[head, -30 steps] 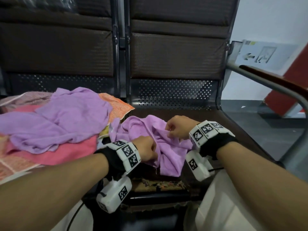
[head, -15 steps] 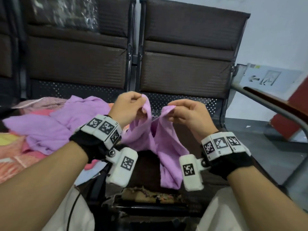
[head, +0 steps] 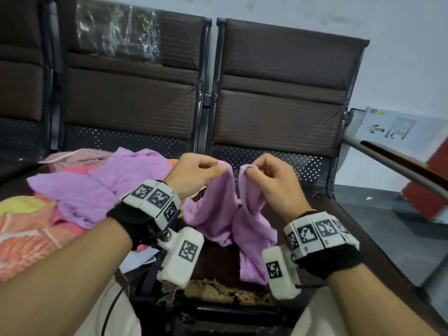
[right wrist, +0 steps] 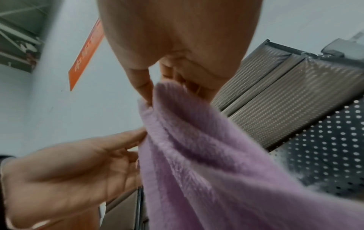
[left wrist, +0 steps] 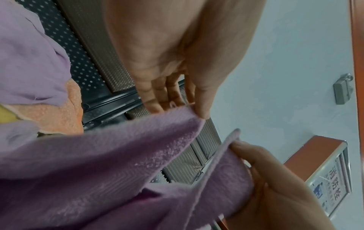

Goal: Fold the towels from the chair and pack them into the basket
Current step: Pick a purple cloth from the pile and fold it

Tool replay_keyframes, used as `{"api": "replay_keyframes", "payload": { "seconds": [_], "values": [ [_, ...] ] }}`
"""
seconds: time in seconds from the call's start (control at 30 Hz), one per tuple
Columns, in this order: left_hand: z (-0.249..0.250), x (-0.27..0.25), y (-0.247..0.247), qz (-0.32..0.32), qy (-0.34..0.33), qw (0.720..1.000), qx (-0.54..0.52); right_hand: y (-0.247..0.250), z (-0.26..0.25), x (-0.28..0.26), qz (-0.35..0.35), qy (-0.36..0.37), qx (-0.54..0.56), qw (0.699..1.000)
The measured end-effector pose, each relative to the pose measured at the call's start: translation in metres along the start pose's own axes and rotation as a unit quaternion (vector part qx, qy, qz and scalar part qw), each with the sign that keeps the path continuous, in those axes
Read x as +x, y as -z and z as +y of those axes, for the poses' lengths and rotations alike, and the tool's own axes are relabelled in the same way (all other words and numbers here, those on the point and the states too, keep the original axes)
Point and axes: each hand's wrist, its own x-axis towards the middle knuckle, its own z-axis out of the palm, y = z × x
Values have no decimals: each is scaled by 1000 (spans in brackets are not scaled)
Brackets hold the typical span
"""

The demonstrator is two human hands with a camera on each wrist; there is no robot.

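Observation:
A small purple towel [head: 228, 214] hangs above the right chair seat [head: 344, 229], held up by two corners. My left hand [head: 194, 173] pinches one top corner between thumb and fingers. My right hand [head: 269, 175] pinches the other corner a short gap away. The cloth sags between them and its lower end drapes toward the seat's front edge. In the left wrist view the purple towel [left wrist: 122, 155] runs from my left hand [left wrist: 177, 87] to the right hand [left wrist: 262, 179]. In the right wrist view the purple towel [right wrist: 206, 155] hangs from my right hand [right wrist: 173, 66]. No basket is in view.
A pile of towels lies on the left seat: a larger purple towel [head: 97, 187], a pink and orange towel [head: 31, 238] and a pale pink one [head: 72, 156]. Dark chair backs [head: 278, 93] stand behind. A metal armrest [head: 392, 156] runs along the right. Torn seat padding [head: 218, 289] shows at the front.
Both hands have lifted the small purple towel off the seat, each pinching a corner, and have drawn those corners a little apart. The head view has tilted upward.

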Motion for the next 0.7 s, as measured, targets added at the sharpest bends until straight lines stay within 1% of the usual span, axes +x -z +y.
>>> {"api": "replay_keyframes", "payload": {
  "seconds": [0.07, 0.13, 0.23, 0.3, 0.37, 0.43, 0.57, 0.63, 0.7],
  "values": [
    [-2, 1, 2, 8, 10, 1000, 4, -4, 2, 1, -4, -6, -4, 1000],
    [-3, 1, 2, 10, 25, 1000, -9, -9, 2, 1, -23, 4, -14, 1000],
    [-2, -1, -2, -9, 53, 997, -58, -13, -3, 0, -77, 5, -1, 997],
    [-1, -2, -5, -27, 73, 993, -87, -16, -2, 0, -94, 2, -13, 995],
    [1, -3, -8, -41, 91, 988, -120, -18, 0, 1, -84, -9, -24, 996],
    [2, -4, -9, -51, 106, 981, -153, -19, 1, 3, -60, -31, -15, 998],
    [3, -4, -9, -63, 124, 976, -167, -20, 5, 7, -16, -50, 13, 999],
    [3, -6, -9, -71, 123, 974, -175, -21, 7, 6, -9, -50, 6, 999],
    [2, -9, -9, -80, 99, 978, -166, -21, 9, 6, -6, -48, 5, 999]
  ]
}}
